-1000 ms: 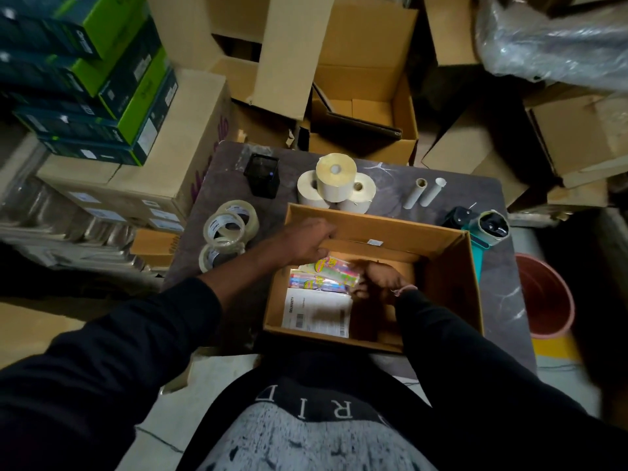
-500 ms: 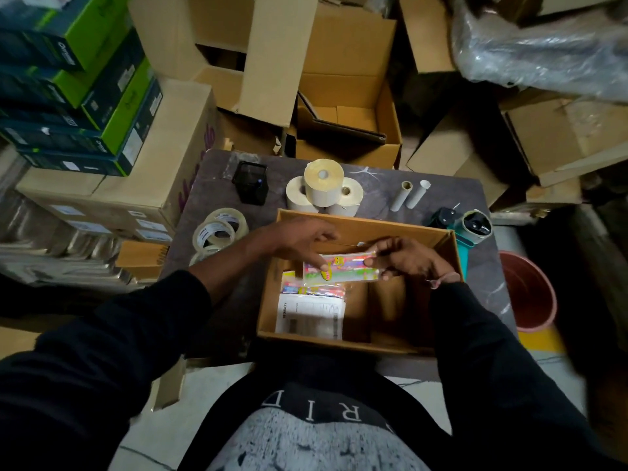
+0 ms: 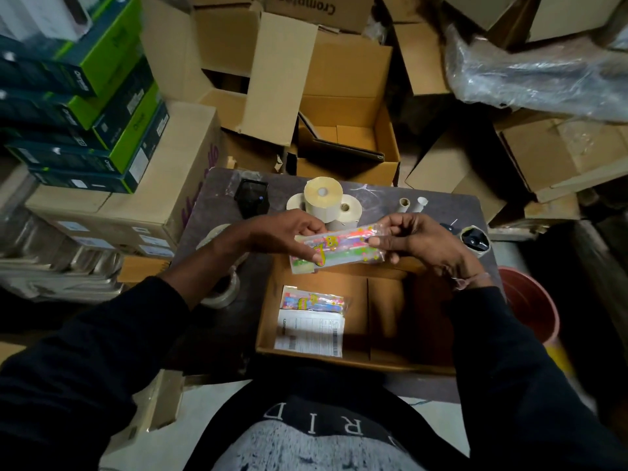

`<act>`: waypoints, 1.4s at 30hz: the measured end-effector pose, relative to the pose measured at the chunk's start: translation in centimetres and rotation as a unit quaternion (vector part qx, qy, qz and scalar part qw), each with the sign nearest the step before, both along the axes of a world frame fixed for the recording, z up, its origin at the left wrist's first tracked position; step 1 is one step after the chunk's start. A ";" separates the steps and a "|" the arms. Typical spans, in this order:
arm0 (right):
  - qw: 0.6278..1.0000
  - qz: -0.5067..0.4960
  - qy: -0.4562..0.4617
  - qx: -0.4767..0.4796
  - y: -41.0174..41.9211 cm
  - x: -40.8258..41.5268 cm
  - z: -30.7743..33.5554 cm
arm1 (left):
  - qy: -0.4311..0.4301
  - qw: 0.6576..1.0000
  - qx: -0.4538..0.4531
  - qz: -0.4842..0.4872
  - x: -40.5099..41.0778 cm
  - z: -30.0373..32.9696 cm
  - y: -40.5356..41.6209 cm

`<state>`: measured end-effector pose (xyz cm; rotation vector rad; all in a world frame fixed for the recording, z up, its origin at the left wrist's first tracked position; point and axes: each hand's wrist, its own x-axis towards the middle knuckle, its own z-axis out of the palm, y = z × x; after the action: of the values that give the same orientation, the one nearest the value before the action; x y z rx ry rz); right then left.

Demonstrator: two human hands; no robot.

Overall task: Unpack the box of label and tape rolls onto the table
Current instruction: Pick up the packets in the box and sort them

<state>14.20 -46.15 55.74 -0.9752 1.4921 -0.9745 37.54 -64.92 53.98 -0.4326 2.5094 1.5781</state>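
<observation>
I hold a long colourful clear packet (image 3: 339, 249) level above the open cardboard box (image 3: 384, 360). My left hand (image 3: 282, 234) grips its left end and my right hand (image 3: 413, 241) pinches its right end. Inside the box lie a second colourful packet (image 3: 311, 302) and a white printed sheet (image 3: 309, 333). Three cream label rolls (image 3: 323, 198) are stacked on the dark table (image 3: 224, 195) just beyond my hands. Clear tape rolls (image 3: 221, 294) lie on the table at the left, partly hidden by my left arm.
A black device (image 3: 252, 198), two small cardboard cores (image 3: 413, 205) and a tape dispenser (image 3: 474, 240) stand on the table's far side. A red-brown bucket (image 3: 533, 305) is on the right. Cardboard boxes (image 3: 346, 137) and green-black cartons (image 3: 91, 107) crowd around.
Both hands lifted the colourful packet out of the box and raised it toward the label rolls. The camera has moved closer over the table.
</observation>
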 end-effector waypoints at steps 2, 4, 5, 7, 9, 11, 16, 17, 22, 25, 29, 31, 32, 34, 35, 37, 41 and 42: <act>1.000 0.000 0.008 -0.020 -0.4 0.3 0.5 | 0.019 1.000 -0.011 0.017 0.8 0.1 -0.8; 0.999 -0.003 0.022 -0.046 -1.0 0.6 1.0 | 0.029 0.999 0.002 0.035 1.6 0.2 -1.4; 0.998 -0.008 0.020 -0.056 -1.2 0.7 1.2 | 0.034 0.998 0.012 0.046 2.0 0.3 -1.6; 0.997 -0.022 0.008 -0.068 -1.7 1.0 1.4 | 0.047 0.997 0.021 0.062 2.5 0.4 -2.0; 0.996 -0.041 0.015 -0.081 -2.1 1.3 1.3 | 0.055 0.995 0.026 0.076 3.0 0.5 -2.3; 0.991 -0.055 0.045 -0.115 -2.6 1.8 1.3 | 0.059 0.993 0.035 0.092 3.5 0.5 -2.5; 0.978 -0.031 0.078 -0.194 -3.5 2.8 1.8 | 0.067 0.988 0.059 0.127 4.8 0.2 -2.8; 0.973 -0.022 0.094 -0.208 -3.7 2.9 1.9 | 0.060 0.987 0.071 0.128 5.1 0.3 -2.9; 0.970 -0.009 0.091 -0.227 -5.2 3.8 2.0 | 0.021 0.983 0.134 0.124 6.1 0.7 -3.1; 0.972 -0.005 0.080 -0.220 -5.9 4.8 1.9 | 0.008 0.981 0.158 0.109 6.7 0.7 -3.4; 0.974 0.011 0.062 -0.219 -6.6 5.7 1.3 | 0.005 0.979 0.179 0.103 7.5 0.7 -3.7; 0.974 0.013 0.050 -0.221 -6.8 5.9 0.8 | 0.009 0.977 0.183 0.107 7.8 0.6 -3.9; 0.974 0.012 0.044 -0.220 -6.8 6.0 0.4 | 0.011 0.977 0.185 0.108 8.0 0.5 -4.0; 0.977 0.012 0.032 -0.212 -6.9 6.0 -0.2 | 0.009 0.976 0.186 0.111 8.1 0.5 -4.2; 0.978 0.014 0.026 -0.207 -6.9 6.1 -0.4 | 0.006 0.977 0.183 0.112 8.1 0.5 -4.2; 0.980 0.019 0.018 -0.197 -6.9 6.2 -0.8 | 0.001 0.978 0.175 0.114 8.0 0.5 -4.3; 0.981 0.032 0.035 -0.187 -6.9 6.0 -1.3 | -0.002 0.981 0.157 0.114 7.8 0.4 -4.4; 0.981 0.035 0.039 -0.186 -6.9 6.0 -1.3 | -0.002 0.981 0.157 0.114 7.8 0.2 -4.5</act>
<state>20.17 -53.01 54.43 -1.3371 1.3525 -1.2022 45.30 -69.38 54.14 -0.6956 2.2135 2.0112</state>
